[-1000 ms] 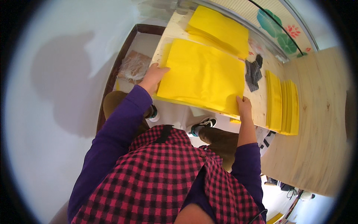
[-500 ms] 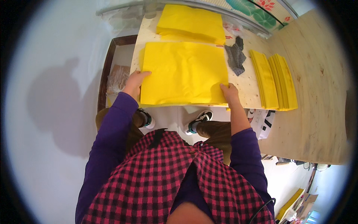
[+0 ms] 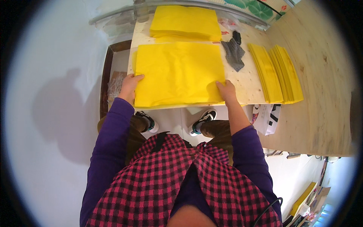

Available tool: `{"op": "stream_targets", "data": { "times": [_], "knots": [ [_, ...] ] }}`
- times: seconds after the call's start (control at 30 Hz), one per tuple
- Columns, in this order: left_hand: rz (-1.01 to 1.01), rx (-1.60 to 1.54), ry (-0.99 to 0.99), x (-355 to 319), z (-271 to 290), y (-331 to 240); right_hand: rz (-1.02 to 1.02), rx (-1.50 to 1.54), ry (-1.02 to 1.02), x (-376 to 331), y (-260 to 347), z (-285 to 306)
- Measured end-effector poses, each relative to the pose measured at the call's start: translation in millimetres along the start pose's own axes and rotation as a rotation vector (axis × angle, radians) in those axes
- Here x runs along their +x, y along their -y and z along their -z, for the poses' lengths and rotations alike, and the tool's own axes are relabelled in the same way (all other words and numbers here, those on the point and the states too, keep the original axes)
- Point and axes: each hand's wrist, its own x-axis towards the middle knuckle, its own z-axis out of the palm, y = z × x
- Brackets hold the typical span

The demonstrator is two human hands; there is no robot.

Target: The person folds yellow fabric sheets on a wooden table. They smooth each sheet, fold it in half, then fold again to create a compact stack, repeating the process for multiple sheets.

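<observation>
A broad yellow fabric-like sheet (image 3: 179, 72) lies in front of me at the near edge of the wooden table, its surface faintly wrinkled. Its left edge is pinched by my left hand (image 3: 129, 87), thumb on top and fingers underneath. On the opposite side, my right hand (image 3: 227, 91) grips the lower right edge in the same way. More yellow layers show along the sheet's borders, but how many lie below is hidden. Just behind it sits a stack of similar yellow sheets (image 3: 185, 20).
Right of the sheet lies a crumpled grey cloth (image 3: 233, 53). Folded yellow bundles (image 3: 281, 75) stand near the wooden panel (image 3: 317, 83) at right. A glass jar (image 3: 141, 10) is at the back left. A white bag (image 3: 268, 119) is under the table's right side.
The whole view has shifted slightly, with the table and its items now further left. Both hands keep their hold on the yellow sheet's edges.
</observation>
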Motion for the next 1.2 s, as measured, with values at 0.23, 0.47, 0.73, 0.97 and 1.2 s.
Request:
{"op": "stream_targets", "data": {
  "times": [0.23,0.47,0.73,0.97,1.2],
  "knots": [
    [0.004,-0.016,-0.015,-1,6,4,0.028,-0.057,0.001,1,8,-1],
    [-0.03,-0.04,0.0,-8,9,7,0.051,0.22,-0.16,20,-10,15],
    [-0.089,-0.044,0.019,-14,7,15,0.13,0.045,-0.303,80,-28,37],
    [-0.125,0.005,0.047,-15,5,19,0.059,-0.268,-0.173,116,-15,35],
    [-0.157,0.03,0.03,-19,2,22,-0.036,-0.318,-0.129,167,-23,46]
  ]
}}
